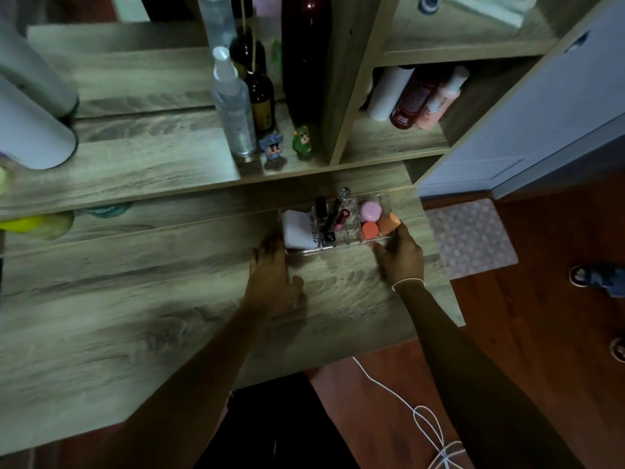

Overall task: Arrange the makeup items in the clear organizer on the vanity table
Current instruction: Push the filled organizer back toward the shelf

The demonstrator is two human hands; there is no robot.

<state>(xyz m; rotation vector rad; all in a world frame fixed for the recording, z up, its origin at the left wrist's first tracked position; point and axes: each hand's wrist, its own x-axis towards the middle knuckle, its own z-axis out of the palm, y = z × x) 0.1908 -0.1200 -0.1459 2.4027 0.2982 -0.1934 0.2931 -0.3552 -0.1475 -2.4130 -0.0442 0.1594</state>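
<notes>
A dim room with a red-brown floor and a wood-grain worktop (135, 299) topped by a raised shelf (118, 170); on that shelf stand a clear spray bottle (233, 106), a dark glass bottle (262, 99) behind it, and two small figurines, one blue (271, 149), one green (302, 141); a side cubby to the right holds a white bottle (389, 93), a dark red bottle (414, 99) and a pink bottle (441, 98), all leaning. The clear organizer (338, 250) sits on the worktop just below the shelf, toward the right edge; its left compartment holds a white tube (299, 231), the middle slots hold dark upright lipsticks (321, 208) and a slim tilted stick, and the right compartment holds a pink round compact (369, 211), an orange-red round item (369, 229) and an orange sponge (389, 224). The left hand (272, 272) lies flat on the worktop, fingers spread, fingertips touching the organizer's front left corner; its grip is apart, clasping nothing. The right hand (400, 253) rests against the organizer's right front corner, fingers loosely curled along the wall beside the sponge; whether that grip clamps the wall I cannot tell. A white cord (399, 394) trails over the floor below.
</notes>
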